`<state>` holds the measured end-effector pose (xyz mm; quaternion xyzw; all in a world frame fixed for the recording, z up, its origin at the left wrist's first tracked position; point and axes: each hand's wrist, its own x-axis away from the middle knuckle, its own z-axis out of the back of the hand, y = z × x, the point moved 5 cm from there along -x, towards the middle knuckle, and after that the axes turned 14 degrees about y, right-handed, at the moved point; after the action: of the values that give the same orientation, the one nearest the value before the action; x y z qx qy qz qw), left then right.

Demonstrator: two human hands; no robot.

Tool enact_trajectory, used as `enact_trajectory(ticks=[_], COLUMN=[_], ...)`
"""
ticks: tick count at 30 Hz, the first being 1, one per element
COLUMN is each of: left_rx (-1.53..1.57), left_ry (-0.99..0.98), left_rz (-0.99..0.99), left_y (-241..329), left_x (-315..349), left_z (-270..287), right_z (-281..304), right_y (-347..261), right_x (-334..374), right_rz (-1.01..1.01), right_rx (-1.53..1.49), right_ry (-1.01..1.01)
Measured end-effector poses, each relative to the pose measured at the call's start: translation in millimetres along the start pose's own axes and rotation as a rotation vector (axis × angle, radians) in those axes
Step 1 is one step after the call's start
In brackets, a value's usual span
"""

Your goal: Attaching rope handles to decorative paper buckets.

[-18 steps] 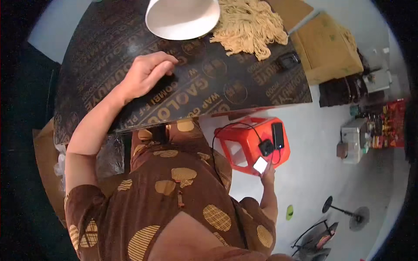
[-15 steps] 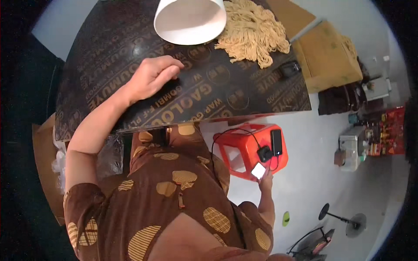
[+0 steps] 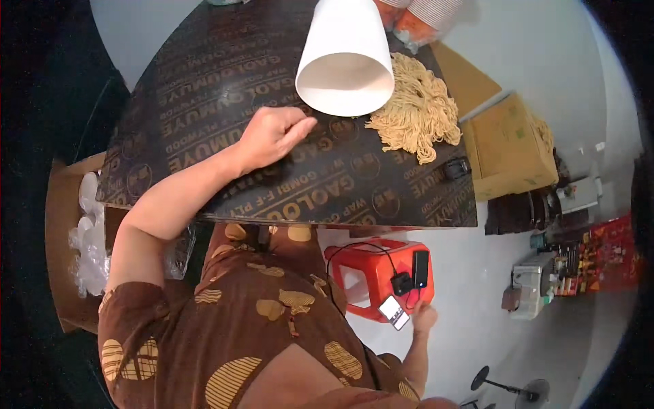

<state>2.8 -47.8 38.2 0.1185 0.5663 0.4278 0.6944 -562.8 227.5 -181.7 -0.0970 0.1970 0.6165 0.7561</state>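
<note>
My left hand [image 3: 276, 136] rests on the dark printed tabletop [image 3: 225, 129], fingers curled into a loose fist with the thumb along the top; nothing shows in it. Just beyond lies a white tapered tube [image 3: 347, 41], its wide open end facing me. Beside that tube sits a heap of tan yarn strands [image 3: 419, 109]. Low on the right, my right hand [image 3: 426, 317] is small and bunched, close beside a phone [image 3: 394, 312] with a lit screen. The phone lies at the near edge of a red stool [image 3: 354, 258], apart from my fingers.
On the stool are a black oblong device [image 3: 420, 268] and a black square block [image 3: 402, 283] with a cable. A small black object [image 3: 456, 168] lies at the table's right edge. Cardboard boxes [image 3: 511, 146] stand right; another [image 3: 65, 238], left, holds clear plastic. Orange stacked bowls [image 3: 417, 27] stand far back.
The view has shifted, so the table things sit lower and further right. My right hand has come away from the phone, whose screen now shows more. The left hand keeps its curled pose.
</note>
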Motion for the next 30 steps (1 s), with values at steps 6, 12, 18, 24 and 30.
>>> enact_trajectory(ticks=[6,12,18,24,30], left_rx=[-0.144,-0.162,-0.146,-0.001,0.043], left_ry=[0.271,0.245,0.260,0.187,0.240], left_rz=[0.203,0.260,0.185,0.219,0.347], left_y=[-26.8,-34.7,-49.2,-72.7,-89.2], left_x=[-19.1,-23.7,-27.8,-37.8,-48.8], left_z=[20.0,27.4,35.9,32.9,28.1], right_z=[133.1,184.3,167.4,168.1,166.5], right_y=[-138.8,-309.0,-391.5,-427.5,-448.7], right_x=[-176.2,-294.9,-366.3,-379.7,-372.2], right_rz=[-0.072,0.310,0.336,0.445,0.518], right_rx=[-0.739,-1.095,-0.858,-0.758,-0.815], right_ry=[0.549,0.462,0.448,0.660,0.786])
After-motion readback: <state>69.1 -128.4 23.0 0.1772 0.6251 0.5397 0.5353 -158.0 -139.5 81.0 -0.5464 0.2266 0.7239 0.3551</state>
